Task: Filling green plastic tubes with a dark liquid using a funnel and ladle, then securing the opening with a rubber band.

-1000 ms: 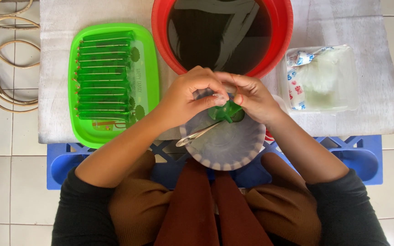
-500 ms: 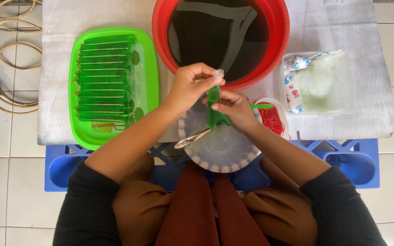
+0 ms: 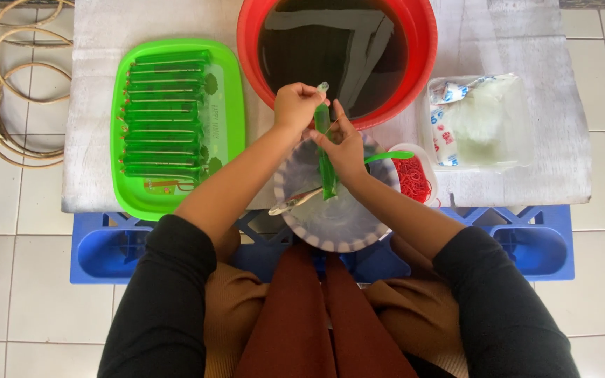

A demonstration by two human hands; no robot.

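Long narrow clear plastic tube of green liquid (image 3: 326, 164): upright over round grey-rimmed bowl (image 3: 330, 234). Left hand (image 3: 295, 105) grip pinching tube's top; right hand (image 3: 344, 143) grip pressed around middle, just below. Step: closing the neck. Next: firm tie, tube kept upright.

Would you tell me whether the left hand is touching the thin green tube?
Touching: the head view shows the left hand pinching the top of the green tube.

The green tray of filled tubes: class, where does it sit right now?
In the head view the green tray lies on the white table, on the person's left, beside the red basin and just beyond the left hand.
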